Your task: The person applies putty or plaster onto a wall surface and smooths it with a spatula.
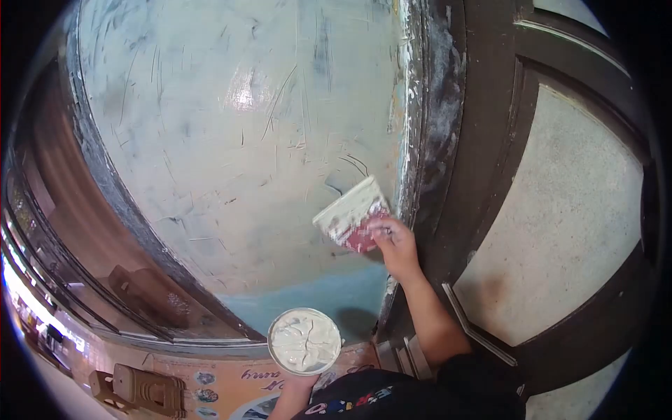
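My right hand (397, 246) grips a red putty spreader (358, 234) at its lower right corner, thumb across its face. Thick off-white putty coats the spreader's upper half, and its long edge lies close against the wall panel (231, 154). Low in the view, my left hand (297, 386) supports a round tub (271, 350) from below, its fingers mostly hidden under it. White putty (302, 337) with ridges across its surface fills the tub. Pale filler smears and thin scratch lines cover the panel, while a blue strip (301, 290) shows along its bottom.
A dark door frame (483, 119) with pale panels runs along the right, beside the panel's worn, paint-flecked edge (409, 119). Window bars (52, 280) stand at left. Brown plastic stools (150, 392) sit lower left, near an orange printed sheet (227, 371).
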Demonstrator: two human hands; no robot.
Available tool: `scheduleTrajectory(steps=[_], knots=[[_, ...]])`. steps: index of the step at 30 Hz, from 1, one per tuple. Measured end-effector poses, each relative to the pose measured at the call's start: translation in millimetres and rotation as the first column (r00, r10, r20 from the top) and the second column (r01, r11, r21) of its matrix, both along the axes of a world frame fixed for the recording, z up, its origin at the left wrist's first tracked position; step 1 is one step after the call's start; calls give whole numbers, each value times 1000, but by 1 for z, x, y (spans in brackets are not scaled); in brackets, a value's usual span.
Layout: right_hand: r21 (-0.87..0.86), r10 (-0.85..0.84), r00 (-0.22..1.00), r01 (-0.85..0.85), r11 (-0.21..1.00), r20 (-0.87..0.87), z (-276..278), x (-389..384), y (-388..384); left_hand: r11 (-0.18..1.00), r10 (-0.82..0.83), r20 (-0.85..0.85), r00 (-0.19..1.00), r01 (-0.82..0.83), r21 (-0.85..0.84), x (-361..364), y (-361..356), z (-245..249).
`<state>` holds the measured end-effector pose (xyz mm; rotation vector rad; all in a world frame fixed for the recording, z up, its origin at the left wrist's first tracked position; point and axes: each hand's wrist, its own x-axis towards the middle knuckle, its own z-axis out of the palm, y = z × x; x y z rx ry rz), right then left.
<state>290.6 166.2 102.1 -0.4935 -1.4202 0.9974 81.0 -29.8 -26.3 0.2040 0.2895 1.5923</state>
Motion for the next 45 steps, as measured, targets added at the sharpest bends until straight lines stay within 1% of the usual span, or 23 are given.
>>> scheduleTrajectory(steps=[2,3,4,6,8,10,17,20,21,22,25,27,29,30,32,33,35,36,38,39,40,44,45], knots=[[110,-175,981,183,977,-80,24,-7,7,999,-36,74,997,35,10,-2,0,-10],[264,-357,934,351,898,-29,24,-8,26,999,-42,75,996,41,13,-1,1,-8],[262,-358,933,352,898,-28,35,-11,32,999,-49,75,996,48,16,0,1,-7],[54,-336,941,338,940,-41,51,-21,38,999,-51,98,994,50,18,0,0,-3],[56,-311,947,316,947,-76,46,-23,50,998,-56,114,992,53,25,-4,1,0],[64,-352,936,350,934,14,43,-21,53,998,-57,96,994,56,14,-9,4,1],[131,-461,881,448,884,102,3,-22,58,995,-90,17,996,90,-38,-35,8,7],[166,-426,903,413,895,52,-28,-18,48,993,-103,-12,995,102,-58,-47,9,8],[68,-393,916,388,919,87,-35,-12,38,992,-109,-19,994,108,-63,-50,10,8],[68,-400,913,395,916,86,-40,-10,27,991,-115,-28,993,113,-68,-54,11,8],[-166,-263,964,255,952,-27,-34,5,-5,989,-133,-47,990,129,-71,-62,20,9],[-72,-211,975,206,976,-70,-15,14,-19,987,-144,-55,988,139,-78,-65,22,8],[50,-30,993,36,998,-117,4,22,-32,985,-156,-67,986,150,-87,-69,24,7],[53,-37,993,43,998,-115,11,24,-36,984,-163,-66,984,158,-84,-70,27,6],[-24,19,999,-18,1000,26,20,27,-42,990,-137,-193,972,127,-61,-70,30,4],[-30,21,999,-19,999,38,21,27,-39,989,-142,-189,972,133,-60,-70,31,6],[-94,12,994,-2,996,109,16,31,-26,972,-214,69,974,220,-84,-71,30,13],[-154,14,985,13,988,174,23,30,-22,972,-217,73,973,223,-80,-71,30,16],[-175,-21,990,46,983,140,40,20,-13,967,-235,141,962,245,-63,-70,31,21],[-203,-40,983,77,976,180,49,18,-4,978,-209,-37,977,208,-29,-72,30,15],[-232,-58,974,110,967,221,57,15,5,978,-210,-35,977,209,-25,-71,30,17],[-135,-188,969,211,968,162,86,2,41,969,-247,101,964,248,2,-69,22,32],[-57,-300,938,313,948,174,95,-1,44,965,-261,159,952,258,40,-68,19,36]])
